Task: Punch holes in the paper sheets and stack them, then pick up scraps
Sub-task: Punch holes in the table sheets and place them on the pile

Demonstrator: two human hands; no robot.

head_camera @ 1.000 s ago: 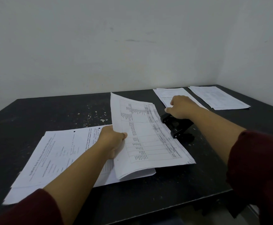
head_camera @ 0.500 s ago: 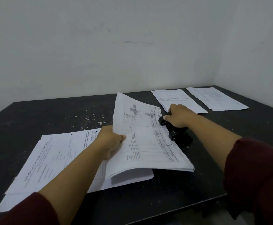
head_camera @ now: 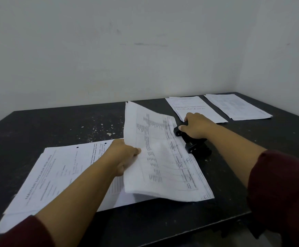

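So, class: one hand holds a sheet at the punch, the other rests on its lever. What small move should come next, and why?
Probably press the lever down. The left hand pinches the sheet with its right edge at the black punch, and the right hand already lies on top of it. Whether the edge is fully in the slot cannot be seen, so seat it first if not.

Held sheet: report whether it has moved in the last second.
Yes. The sheet in the left hand has slid right, toward the hole punch and the far paper stack; its edge now reaches the punch.

Head view, looking forward-down over table [head_camera: 38, 125].
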